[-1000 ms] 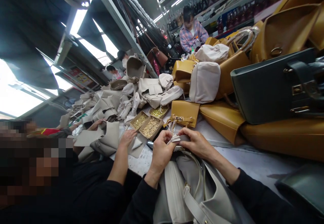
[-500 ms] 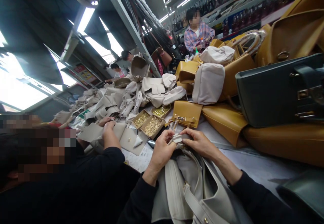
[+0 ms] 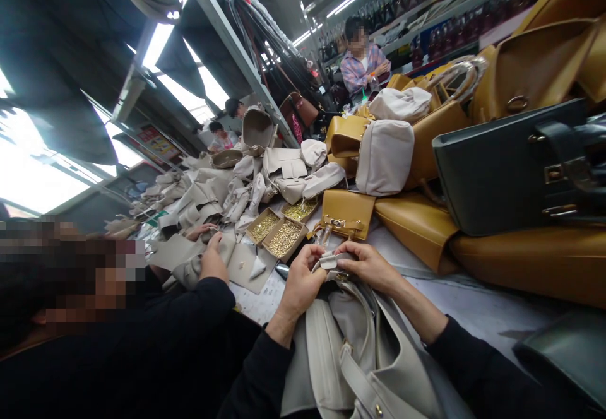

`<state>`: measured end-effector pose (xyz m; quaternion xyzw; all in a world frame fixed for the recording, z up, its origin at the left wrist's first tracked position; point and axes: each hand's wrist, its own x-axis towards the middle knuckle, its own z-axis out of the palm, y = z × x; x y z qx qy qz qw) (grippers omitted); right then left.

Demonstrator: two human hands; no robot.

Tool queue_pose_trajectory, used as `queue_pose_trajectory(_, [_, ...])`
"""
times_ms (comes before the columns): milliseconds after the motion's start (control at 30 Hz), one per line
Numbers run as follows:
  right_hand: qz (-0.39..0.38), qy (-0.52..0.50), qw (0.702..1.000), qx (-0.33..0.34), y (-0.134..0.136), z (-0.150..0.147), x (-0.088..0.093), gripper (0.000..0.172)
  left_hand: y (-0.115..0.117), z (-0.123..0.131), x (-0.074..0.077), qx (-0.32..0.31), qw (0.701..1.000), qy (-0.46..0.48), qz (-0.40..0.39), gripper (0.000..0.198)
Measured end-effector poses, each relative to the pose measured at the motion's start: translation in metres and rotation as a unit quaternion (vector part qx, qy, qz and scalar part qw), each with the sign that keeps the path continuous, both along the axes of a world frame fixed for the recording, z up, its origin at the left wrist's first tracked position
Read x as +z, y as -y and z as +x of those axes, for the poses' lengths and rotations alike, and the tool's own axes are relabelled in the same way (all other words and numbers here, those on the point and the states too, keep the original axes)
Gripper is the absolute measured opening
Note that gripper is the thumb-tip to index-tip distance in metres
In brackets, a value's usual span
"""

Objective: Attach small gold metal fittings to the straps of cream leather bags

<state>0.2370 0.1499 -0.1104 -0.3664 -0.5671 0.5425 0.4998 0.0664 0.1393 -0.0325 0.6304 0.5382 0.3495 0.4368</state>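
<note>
A light grey handbag point(image 3: 326, 356) lies open in front of me, its straps and zip edge showing. Above its mouth, my left hand point(image 3: 302, 278) pinches one side of a pale strap point(image 3: 327, 261) that has a small loop on it. From the other side my right hand point(image 3: 363, 264) grips the same strap between thumb and fingers. The two hands are close together, with the loop between them. Just beyond them stands a small mustard bag point(image 3: 348, 212) with a metal clasp. The fingertips partly cover the strap.
Open boxes of small gold metal pieces point(image 3: 285, 238) stand past my left hand. A co-worker in dark sleeves point(image 3: 208, 305) handles grey pieces at my left. Mustard bags point(image 3: 416, 217) and a dark green bag point(image 3: 502, 173) are piled at the right. Pale grey bags point(image 3: 284, 163) heap up behind.
My hands keep their grip on the strap, almost in the same place. The co-worker's hand at left has shifted, and the grey piece there is more folded. The view has moved slightly.
</note>
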Motion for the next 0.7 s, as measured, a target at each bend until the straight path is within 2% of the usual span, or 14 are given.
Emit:
queue_pose_trajectory(133, [0.016, 0.008, 1.000, -0.014, 0.001, 0.000, 0.001, 0.014, -0.003, -0.005, -0.001, -0.010, 0.999, 0.022, -0.022, 0.029])
queue_pose_trajectory(267, [0.069, 0.073, 0.992, -0.072, 0.010, 0.001, 0.013, 0.009, -0.004, -0.006, 0.002, -0.007, 1.000, 0.010, -0.012, 0.029])
queue_pose_trajectory(367, [0.133, 0.158, 0.969, -0.136, 0.021, 0.005, 0.026, 0.009, -0.004, -0.006, 0.004, 0.007, 1.000, 0.010, -0.010, 0.030])
queue_pose_trajectory(467, [0.220, 0.234, 0.934, -0.156, 0.031, 0.007, 0.033, 0.008, -0.004, -0.005, 0.006, 0.022, 1.000, -0.003, 0.009, 0.029])
queue_pose_trajectory(567, [0.273, 0.293, 0.900, -0.170, 0.035, 0.005, 0.032, 0.011, -0.003, -0.005, 0.005, 0.019, 1.000, -0.011, 0.018, 0.029])
queue_pose_trajectory(700, [0.287, 0.291, 0.891, -0.197, 0.033, -0.002, 0.024, 0.015, -0.003, -0.008, 0.005, 0.003, 1.000, -0.005, 0.000, 0.026])
